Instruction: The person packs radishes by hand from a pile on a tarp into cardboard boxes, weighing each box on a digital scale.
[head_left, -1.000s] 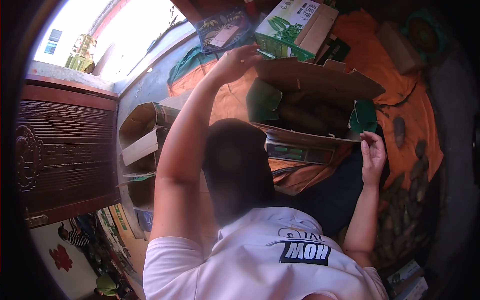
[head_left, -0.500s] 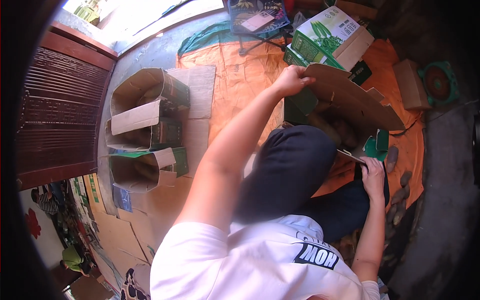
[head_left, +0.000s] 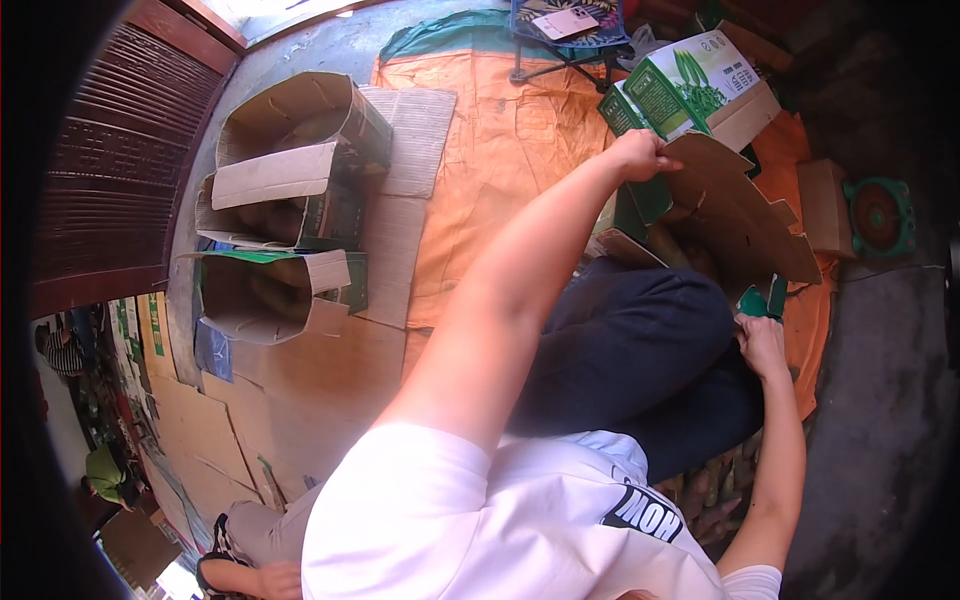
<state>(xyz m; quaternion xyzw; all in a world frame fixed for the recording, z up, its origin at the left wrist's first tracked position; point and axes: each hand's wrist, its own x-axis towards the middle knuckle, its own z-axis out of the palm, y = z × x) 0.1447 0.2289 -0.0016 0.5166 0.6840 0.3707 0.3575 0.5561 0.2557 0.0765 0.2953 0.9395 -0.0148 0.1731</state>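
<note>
A large cardboard box (head_left: pixel 735 215) stands open in front of my knees, its broad brown flap raised. Rounded brown produce (head_left: pixel 700 258) shows inside, too shaded to name its kind. My left hand (head_left: pixel 645 155) pinches the upper left corner of that flap. At the near right corner, beside a folded green flap (head_left: pixel 765 298), my right hand (head_left: pixel 763 345) is closed on the box edge. My dark-trousered knees (head_left: pixel 650 330) hide the box's near side.
Open boxes (head_left: pixel 275 190) holding produce stand in a row at left on flat cardboard (head_left: pixel 410 150). Orange sheeting (head_left: pixel 500 160) covers the floor. Beyond are a printed carton (head_left: pixel 690 85), a folding stool (head_left: pixel 570 25) and a green round-faced device (head_left: pixel 880 217). Another person's arm (head_left: pixel 240 578) shows lower left.
The view has turned, so the left row of boxes sits higher. My knees have shifted right and cover more of the box front. Both hands stay on the box; another person's arm has appeared.
</note>
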